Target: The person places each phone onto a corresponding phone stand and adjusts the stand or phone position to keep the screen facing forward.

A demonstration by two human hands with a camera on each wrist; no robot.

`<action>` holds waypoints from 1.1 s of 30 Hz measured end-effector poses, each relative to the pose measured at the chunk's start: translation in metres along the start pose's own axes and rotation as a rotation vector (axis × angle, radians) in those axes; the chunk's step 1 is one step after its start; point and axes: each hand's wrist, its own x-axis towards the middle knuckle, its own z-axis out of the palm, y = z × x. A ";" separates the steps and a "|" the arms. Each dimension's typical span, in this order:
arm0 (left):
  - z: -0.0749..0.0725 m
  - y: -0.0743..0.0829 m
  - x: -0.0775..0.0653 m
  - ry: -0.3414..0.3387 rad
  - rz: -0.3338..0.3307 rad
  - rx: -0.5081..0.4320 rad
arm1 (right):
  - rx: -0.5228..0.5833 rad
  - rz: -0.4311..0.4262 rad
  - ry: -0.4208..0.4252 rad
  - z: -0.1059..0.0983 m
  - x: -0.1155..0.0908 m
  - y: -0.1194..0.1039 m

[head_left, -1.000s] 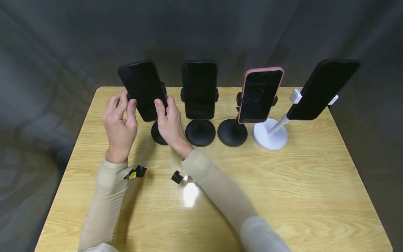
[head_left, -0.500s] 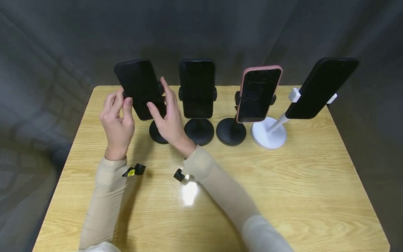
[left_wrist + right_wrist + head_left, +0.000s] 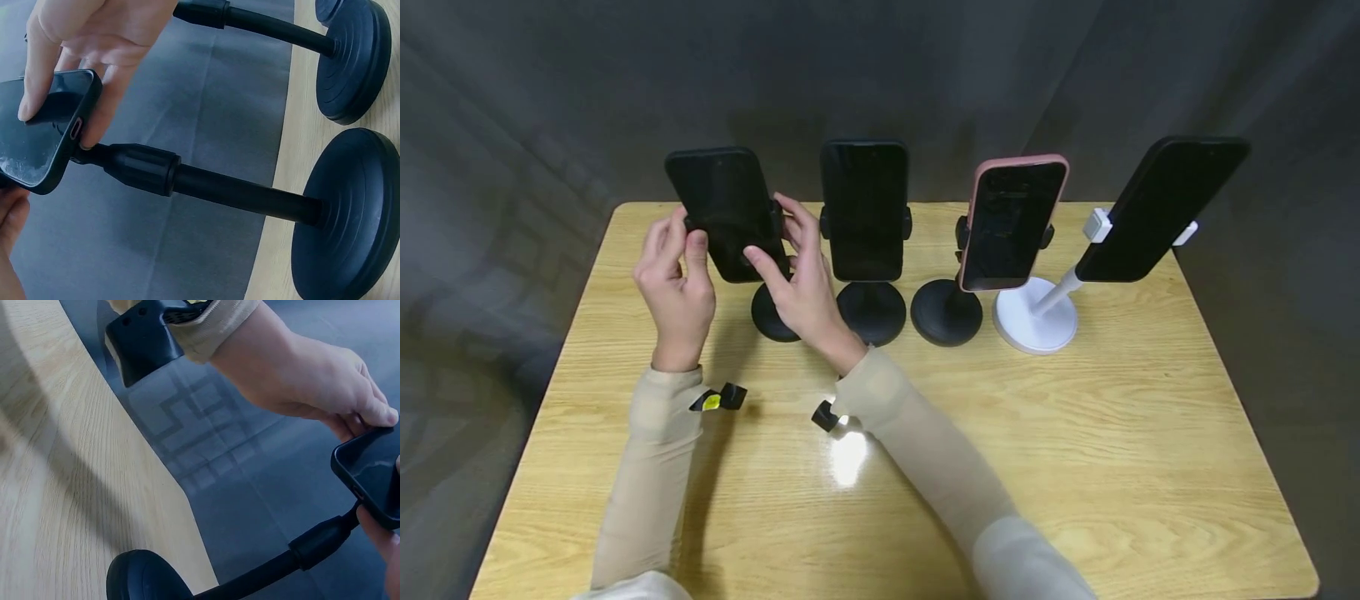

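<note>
A black smartphone [image 3: 726, 208] leans slightly at the far left, in a black phone stand with a round base [image 3: 350, 215]. My left hand [image 3: 676, 287] pinches the phone's left edge, thumb in front; the right wrist view shows its fingers tucked behind. My right hand [image 3: 808, 287] holds the lower right part, its thumb [image 3: 40, 81] on the screen and its fingers reaching behind, beside the stand's clamp. The left wrist view shows the phone's charging port end and the stand's stem [image 3: 244, 194]. The hands hide part of the clamp.
To the right stand another black phone [image 3: 865, 212] on a black stand, a pink-cased phone [image 3: 1015, 225] on a black stand, and a tilted black phone [image 3: 1161, 208] on a white stand [image 3: 1037, 321]. All are on a wooden table [image 3: 1075, 467] before a dark grey curtain [image 3: 925, 67].
The left phone has turned a little, its top edge now more level. My right hand's fingers have shifted from its lower right edge to behind it, the thumb further onto the screen.
</note>
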 end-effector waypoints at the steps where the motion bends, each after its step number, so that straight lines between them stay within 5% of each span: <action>1: 0.000 -0.001 0.000 0.002 -0.002 -0.010 | 0.000 -0.001 0.002 0.000 0.000 0.000; 33: 0.010 -0.010 -0.008 0.083 -0.034 -0.097 | -0.096 -0.089 0.026 0.001 -0.006 0.005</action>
